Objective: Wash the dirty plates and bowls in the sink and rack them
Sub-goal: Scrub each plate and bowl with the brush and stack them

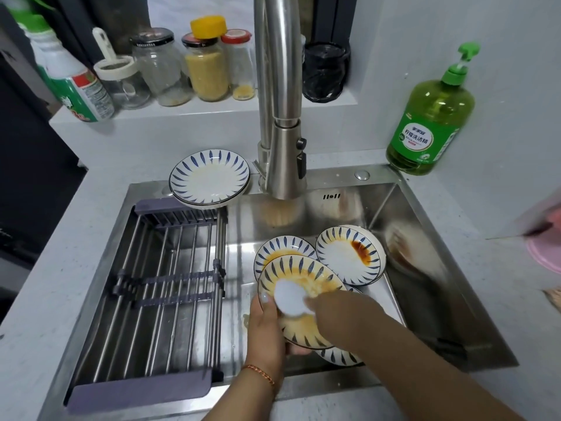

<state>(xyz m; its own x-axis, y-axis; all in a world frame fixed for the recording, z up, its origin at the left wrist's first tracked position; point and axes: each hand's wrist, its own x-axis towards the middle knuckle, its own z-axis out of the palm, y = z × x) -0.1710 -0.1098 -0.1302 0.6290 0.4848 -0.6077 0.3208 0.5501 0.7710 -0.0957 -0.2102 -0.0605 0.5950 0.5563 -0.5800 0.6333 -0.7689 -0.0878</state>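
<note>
1. The left hand (267, 326) grips the near-left rim of a stained plate (299, 287), thumb over the edge, holding it tilted above the sink (431, 314).
2. The right hand (331, 308) presses a white sponge (290, 299) onto the plate's face; its fingers are curled round the sponge, though blurred.
3. More dirty plates (349, 253) lie in the sink to the far right; one plate (209, 177) sits on the far end of the rack (170, 268).
4. Risk: a wet, soapy rim could slip from the one-handed hold and knock the plates below, chipping them.
5. Hard to tell: a plate beneath the forearm is mostly hidden, and the blurred shape at the sink's right wall may be a reflection.
</note>
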